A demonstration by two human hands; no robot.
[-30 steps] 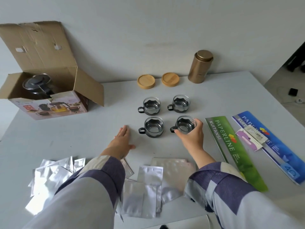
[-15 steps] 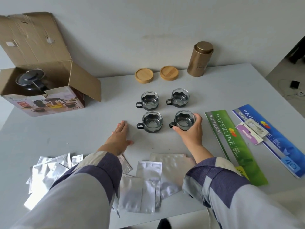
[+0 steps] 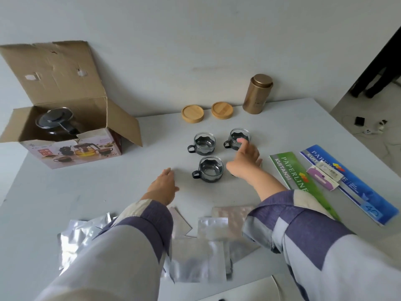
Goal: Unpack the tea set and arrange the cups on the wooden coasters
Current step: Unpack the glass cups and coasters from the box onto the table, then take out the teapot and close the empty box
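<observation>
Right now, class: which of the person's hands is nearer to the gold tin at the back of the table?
The right. The right hand reaches among the cups, below and slightly left of the gold tin. The left hand lies flat on the table, much farther toward the near left.

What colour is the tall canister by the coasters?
Gold, lid included; head view.

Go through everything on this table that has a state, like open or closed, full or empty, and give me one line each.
cardboard box: open, flaps up, teapot inside
teapot: in the box, lid on
gold canister: upright, lid on
two wooden coasters: bare, no cup on them
three visible glass cups: upright, empty, off the coasters
left hand: flat on the table, empty
right hand: open, reaching over the cups, holding nothing
</observation>
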